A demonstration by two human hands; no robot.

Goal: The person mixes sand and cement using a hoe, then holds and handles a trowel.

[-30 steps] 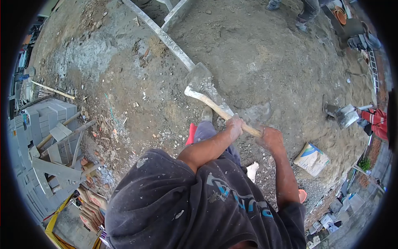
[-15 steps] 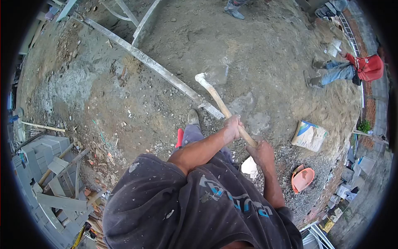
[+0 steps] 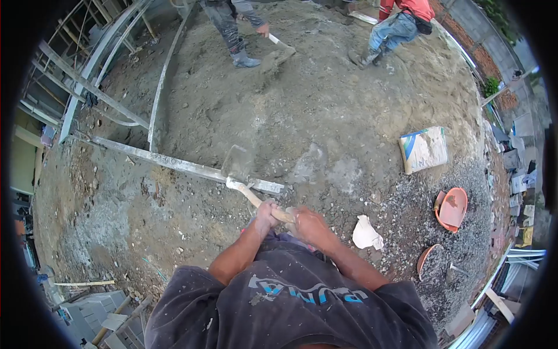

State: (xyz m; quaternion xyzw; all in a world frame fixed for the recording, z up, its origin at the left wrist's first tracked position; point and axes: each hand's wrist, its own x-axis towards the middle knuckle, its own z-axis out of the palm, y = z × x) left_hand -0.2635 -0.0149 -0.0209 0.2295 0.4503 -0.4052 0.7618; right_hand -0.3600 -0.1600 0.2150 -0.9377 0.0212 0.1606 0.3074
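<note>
A hoe with a pale wooden handle lies across the front of my body, its whitish neck toward the upper left. Its grey blade shows at the wooden board on the ground. My left hand is wrapped round the middle of the handle. Close beside it, nearer the handle's end, my right hand is closed on the same handle.
Two people stand at the top, one holding a tool. A printed sack, an orange bucket and a white scrap lie to the right. Grey blocks are stacked lower left.
The view has turned, so the board and people appear elsewhere. Both hands stay on the handle and are now closer to my body; the blade has come to the board.
</note>
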